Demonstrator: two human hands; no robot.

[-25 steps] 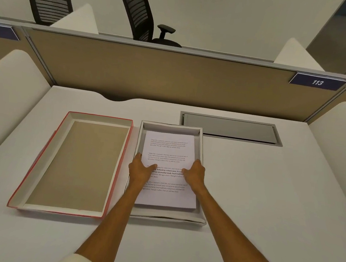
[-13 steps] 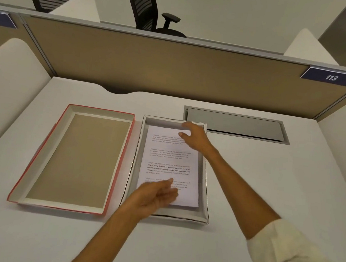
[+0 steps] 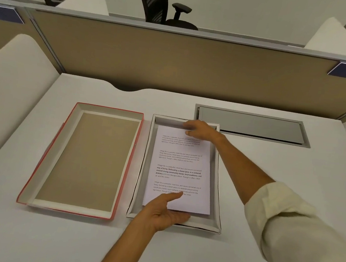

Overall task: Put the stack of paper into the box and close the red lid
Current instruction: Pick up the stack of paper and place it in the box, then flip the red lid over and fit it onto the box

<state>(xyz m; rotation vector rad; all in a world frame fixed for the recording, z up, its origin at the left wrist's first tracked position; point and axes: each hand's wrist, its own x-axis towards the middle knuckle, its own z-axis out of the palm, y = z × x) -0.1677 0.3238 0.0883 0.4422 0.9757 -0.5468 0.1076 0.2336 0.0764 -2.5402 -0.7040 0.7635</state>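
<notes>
**A:** So the stack of paper (image 3: 180, 169) is already lying flat inside the white box (image 3: 214, 222), printed side up. The red lid (image 3: 127, 168) is parked upside down on the bench (image 3: 266, 201) just to the left of the box, apart from it. What's likely to get messed up from here?

**B:** Mostly the corners, I'd guess. The left hand (image 3: 165, 212) is laid at the near edge of the sheets, forefinger stretched out on the page, grip released, nothing pinched. The right hand (image 3: 201, 130) is pressed on the far edge by the back wall, also slack, nothing grasped. If the stack gets nudged unevenly, a few top sheets could be fanned out or ridden up against a wall.

**A:** And then the lid gets jammed on them?

**B:** Probably. The box walls look a bit bowed too, so a rim could be caught or crushed if the lid is lowered crooked. The lid also has to be flipped first; a corner could be clipped on the box if it's swung over too low.
</notes>
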